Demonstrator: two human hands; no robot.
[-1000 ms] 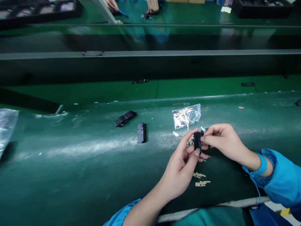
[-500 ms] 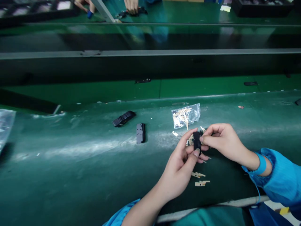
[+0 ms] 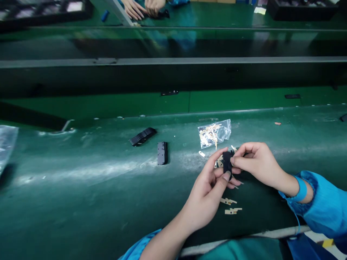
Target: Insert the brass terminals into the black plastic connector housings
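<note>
My left hand [image 3: 210, 189] pinches a small black plastic part [image 3: 227, 163] between thumb and fingers, just above the green table. My right hand [image 3: 256, 160] is closed in a pinch against the right side of that part; what its fingertips hold is too small to make out. A clear bag of small tan metal pieces [image 3: 214, 133] lies just behind the hands. Two loose tan metal pieces [image 3: 231, 206] lie on the table below my left hand, and more show under the fingers.
A flat black part [image 3: 162, 153] and a black stack of parts [image 3: 143, 136] lie to the left. A clear plastic bag [image 3: 7, 144] sits at the far left edge. Behind runs a green conveyor belt [image 3: 108, 104] carrying small black parts. Another person's hands [image 3: 143, 8] work at the far side.
My hands have stayed nearly still on the black part. The small black parts on the belt drifted right. The other person's hands at the far side shifted.
</note>
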